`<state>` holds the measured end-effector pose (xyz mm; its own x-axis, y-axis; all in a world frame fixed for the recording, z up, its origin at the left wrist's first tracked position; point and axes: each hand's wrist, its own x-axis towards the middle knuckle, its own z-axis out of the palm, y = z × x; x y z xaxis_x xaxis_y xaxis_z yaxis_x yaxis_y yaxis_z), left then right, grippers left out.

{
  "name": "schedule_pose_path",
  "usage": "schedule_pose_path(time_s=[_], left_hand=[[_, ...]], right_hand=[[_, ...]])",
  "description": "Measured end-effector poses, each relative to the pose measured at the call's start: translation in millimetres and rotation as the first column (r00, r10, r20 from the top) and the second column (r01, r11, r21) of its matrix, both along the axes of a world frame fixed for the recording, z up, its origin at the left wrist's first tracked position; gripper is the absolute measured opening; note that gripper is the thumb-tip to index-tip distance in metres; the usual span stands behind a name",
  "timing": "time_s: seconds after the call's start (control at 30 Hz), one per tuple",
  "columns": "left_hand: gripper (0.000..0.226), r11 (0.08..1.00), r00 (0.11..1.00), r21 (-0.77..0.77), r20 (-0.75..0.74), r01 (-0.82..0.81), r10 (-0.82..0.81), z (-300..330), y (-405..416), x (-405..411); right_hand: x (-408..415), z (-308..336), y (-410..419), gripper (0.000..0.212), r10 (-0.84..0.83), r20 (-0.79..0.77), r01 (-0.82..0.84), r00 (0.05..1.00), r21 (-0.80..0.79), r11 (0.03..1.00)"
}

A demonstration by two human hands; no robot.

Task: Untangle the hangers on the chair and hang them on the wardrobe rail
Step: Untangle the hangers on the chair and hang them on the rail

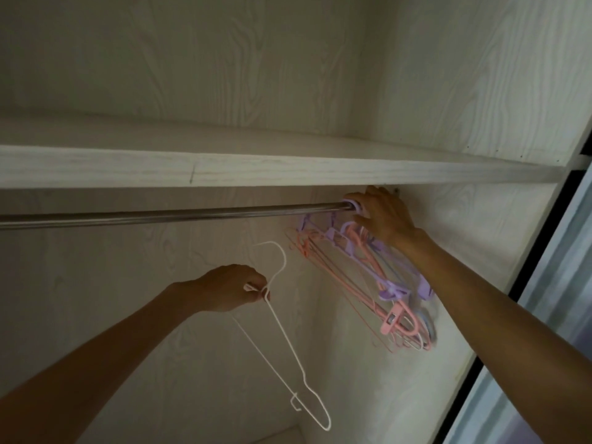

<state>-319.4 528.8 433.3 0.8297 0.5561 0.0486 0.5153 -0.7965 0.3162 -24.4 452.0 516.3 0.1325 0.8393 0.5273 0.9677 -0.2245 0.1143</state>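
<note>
The person's left hand (235, 288) pinches a thin white wire hanger (290, 344) at its neck, just below the hook, so the hook stands up free and pointing toward the round, polished metal wardrobe rail (166, 214) above it; held that way, it looks ready to be lifted on. The right hand (382, 216) reaches to the far right end of the rail, fingers spread loosely over the lilac plastic hooks there, seemingly pressing a bunch of pink, lilac and pale blue plastic hangers (368, 283) toward the side wall to leave room. That bunch already hangs from the rail, swung at a slant. Above runs a pale wood-grain shelf (288, 168), and the back and side panels carry the same whitish grain. The wardrobe interior is dim, and the dark edge of a sliding door (544, 283) shows at right. The chair is out of sight.
</note>
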Motion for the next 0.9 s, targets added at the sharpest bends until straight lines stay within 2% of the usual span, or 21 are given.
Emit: schedule_pose_path(time_s=[0.17,0.27,0.4,0.47,0.53,0.6,0.63,0.7,0.77,0.8,0.87,0.9], left_hand=[[0.021,1.000,1.000,-0.008,0.002,0.010,-0.010,3.7,-4.8,2.9],[0.019,1.000,1.000,-0.018,0.008,0.002,-0.001,5.0,-7.4,0.8],[0.022,0.999,1.000,-0.024,0.016,-0.025,0.025,5.7,-15.1,-4.1],[0.021,0.998,0.999,-0.045,0.038,-0.031,0.033,5.4,-18.3,-5.3],[0.019,0.997,0.996,-0.074,0.082,-0.024,0.030,3.7,-18.5,-4.5],[0.019,0.996,0.993,-0.089,0.115,-0.006,0.017,3.6,-20.3,-2.1],[0.019,0.996,0.992,-0.094,0.127,0.001,0.011,3.5,-20.6,0.2],[0.017,0.994,0.991,-0.106,0.136,0.014,0.000,2.9,-22.8,4.0],[0.017,0.994,0.989,-0.110,0.147,0.019,-0.002,0.6,-25.8,7.5],[0.017,0.994,0.985,-0.105,0.173,0.011,0.007,0.5,-27.8,9.4],[0.021,0.998,0.959,-0.048,0.278,-0.045,0.057,3.6,-32.6,11.2],[0.025,0.993,0.934,0.035,0.345,-0.112,0.093,7.8,-35.8,11.1]], right_hand=[[-0.9,2.4,-1.5,0.049,-0.041,0.014,0.041,0.999,-0.057,0.998],[-13.9,1.8,-9.5,0.051,-0.018,-0.100,0.017,0.995,-0.010,1.000],[-57.5,-12.7,-35.0,0.018,0.168,-0.285,-0.150,0.944,0.084,0.985],[-84.4,-26.4,-54.9,0.019,0.233,-0.458,-0.289,0.858,-0.055,0.956],[-110.4,-40.8,-72.8,0.036,0.140,-0.585,-0.394,0.799,-0.333,0.857],[-125.6,-61.4,-81.3,0.046,0.040,-0.591,-0.424,0.806,-0.528,0.736],[-130.5,-70.9,-82.9,0.048,0.018,-0.577,-0.414,0.816,-0.563,0.715],[-136.9,-87.5,-85.1,0.039,-0.003,-0.616,-0.410,0.788,-0.528,0.744],[-141.5,-98.6,-88.1,0.021,0.007,-0.716,-0.426,0.698,-0.408,0.807],[-141.7,-102.2,-90.0,0.026,0.022,-0.737,-0.407,0.676,-0.349,0.844],[-141.1,-106.6,-95.0,0.034,0.054,-0.695,-0.313,0.717,-0.251,0.916],[-138.1,-108.7,-96.4,0.035,0.064,-0.648,-0.251,0.759,-0.200,0.947]])
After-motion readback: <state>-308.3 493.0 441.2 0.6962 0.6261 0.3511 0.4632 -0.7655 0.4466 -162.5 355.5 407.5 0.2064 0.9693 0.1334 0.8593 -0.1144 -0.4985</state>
